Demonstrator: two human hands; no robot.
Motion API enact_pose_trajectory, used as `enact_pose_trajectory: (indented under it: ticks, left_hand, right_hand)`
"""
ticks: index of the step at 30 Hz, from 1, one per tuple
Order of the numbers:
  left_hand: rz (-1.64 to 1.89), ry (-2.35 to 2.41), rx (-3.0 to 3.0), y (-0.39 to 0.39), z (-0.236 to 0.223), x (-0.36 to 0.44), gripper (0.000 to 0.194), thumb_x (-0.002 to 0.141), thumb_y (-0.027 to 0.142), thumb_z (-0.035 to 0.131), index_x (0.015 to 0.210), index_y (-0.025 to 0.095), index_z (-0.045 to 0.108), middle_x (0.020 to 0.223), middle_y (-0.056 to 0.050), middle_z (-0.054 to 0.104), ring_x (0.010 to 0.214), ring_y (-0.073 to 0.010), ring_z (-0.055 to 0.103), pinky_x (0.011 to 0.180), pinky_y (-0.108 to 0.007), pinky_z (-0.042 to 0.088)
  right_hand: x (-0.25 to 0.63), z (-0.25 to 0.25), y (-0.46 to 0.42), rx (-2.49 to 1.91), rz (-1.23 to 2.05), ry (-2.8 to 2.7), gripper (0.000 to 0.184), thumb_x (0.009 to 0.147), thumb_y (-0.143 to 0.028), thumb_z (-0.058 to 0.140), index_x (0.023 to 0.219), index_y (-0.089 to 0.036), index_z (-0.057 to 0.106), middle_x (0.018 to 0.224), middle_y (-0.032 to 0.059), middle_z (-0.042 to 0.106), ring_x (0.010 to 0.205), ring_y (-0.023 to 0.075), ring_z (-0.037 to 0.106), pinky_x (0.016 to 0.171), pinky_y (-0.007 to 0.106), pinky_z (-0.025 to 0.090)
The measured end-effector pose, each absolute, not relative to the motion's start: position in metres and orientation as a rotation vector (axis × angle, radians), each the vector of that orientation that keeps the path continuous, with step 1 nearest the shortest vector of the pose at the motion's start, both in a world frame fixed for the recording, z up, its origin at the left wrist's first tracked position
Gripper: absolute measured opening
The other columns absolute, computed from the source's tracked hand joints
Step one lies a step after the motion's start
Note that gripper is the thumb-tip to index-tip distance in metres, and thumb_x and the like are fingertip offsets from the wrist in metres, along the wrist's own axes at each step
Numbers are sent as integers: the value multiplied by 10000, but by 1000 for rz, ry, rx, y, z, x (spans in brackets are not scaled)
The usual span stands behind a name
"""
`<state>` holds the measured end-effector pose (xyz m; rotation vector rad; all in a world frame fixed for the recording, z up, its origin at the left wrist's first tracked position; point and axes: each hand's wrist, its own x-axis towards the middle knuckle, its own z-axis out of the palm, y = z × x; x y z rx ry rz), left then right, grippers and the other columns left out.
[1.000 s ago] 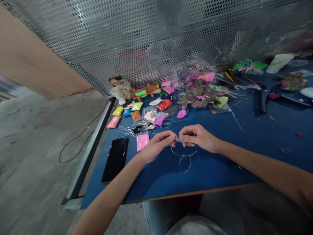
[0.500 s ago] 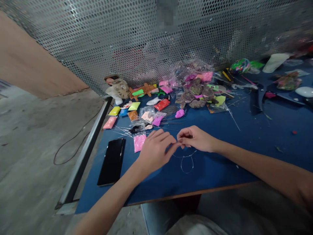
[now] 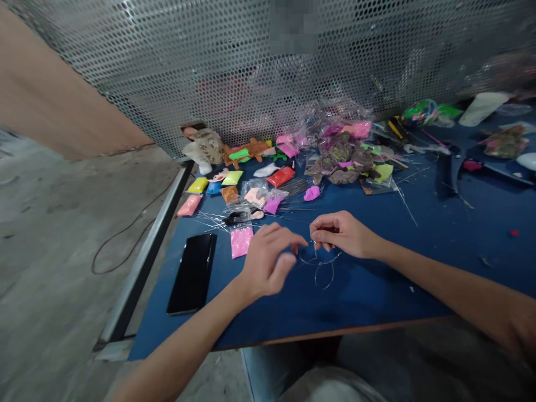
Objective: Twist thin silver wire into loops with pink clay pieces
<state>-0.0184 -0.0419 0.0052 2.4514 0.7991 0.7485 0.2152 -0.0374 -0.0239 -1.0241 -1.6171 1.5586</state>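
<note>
A thin silvery wire (image 3: 325,273), bent into a loop with curved ends, hangs just over the blue tabletop between my hands. My right hand (image 3: 345,234) pinches one end of it between thumb and fingertips. To the left, my left hand (image 3: 270,259) has its thumb and index finger apart, close to the wire's left curve. Its fingertips do not visibly hold anything. Beside that hand lies a bag of pink clay (image 3: 242,241).
A black phone (image 3: 191,273) lies at the left on the blue table (image 3: 355,301). Loose wires (image 3: 297,192), several bright clay packets and a purplish-grey clay piece (image 3: 343,159) lie behind the hands. A perforated metal panel (image 3: 234,61) stands along the back.
My left thumb and index finger have parted and drawn back leftward from my right fingertips. The right hand keeps its pinch, and the wire loop has turned slightly.
</note>
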Motion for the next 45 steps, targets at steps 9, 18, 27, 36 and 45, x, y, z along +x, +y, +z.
enact_pose_trajectory:
  ticks: [9, 18, 27, 36, 45]
  left_hand:
    - [529, 920, 2367, -33, -2, -13, 225, 1000, 360, 528, 918, 213, 678, 797, 11, 683, 716, -116, 584, 691, -254, 429]
    - [542, 909, 2655, -31, -13, -17, 197, 1013, 312, 472, 958, 198, 623, 707, 17, 652, 603, -117, 548, 628, -265, 374]
    - [597, 896, 2719, -32, -16, -18, 147, 1000, 269, 484, 955, 205, 609, 719, 22, 667, 582, -111, 543, 627, -261, 367]
    - [619, 950, 2661, -30, -14, -20, 165, 999, 279, 481, 934, 200, 610, 673, 26, 633, 564, -103, 538, 601, -244, 374]
    - [649, 900, 2808, -26, -15, -20, 156, 1004, 277, 491, 977, 207, 628, 780, 12, 706, 612, -105, 591, 636, -261, 392]
  right_hand:
    - [215, -24, -39, -956, 1573, -1684, 203, 935, -365, 642, 878, -170, 654, 771, 19, 688, 625, 104, 605, 603, 238, 475]
    - [219, -30, -33, -914, 1670, -1672, 271, 933, -440, 632, 909, -171, 622, 798, 31, 696, 647, 117, 618, 605, 253, 485]
    - [220, -24, -34, -962, 1666, -1687, 277, 906, -441, 668, 897, -167, 626, 783, 30, 698, 636, 119, 618, 592, 256, 478]
    - [220, -27, -31, -884, 1758, -1537, 288, 847, -426, 750, 884, -166, 633, 822, 36, 720, 670, 121, 640, 674, 276, 536]
    - [217, -32, -32, -881, 1732, -1455, 291, 850, -413, 751, 959, -162, 653, 850, 58, 747, 723, 151, 693, 713, 308, 567]
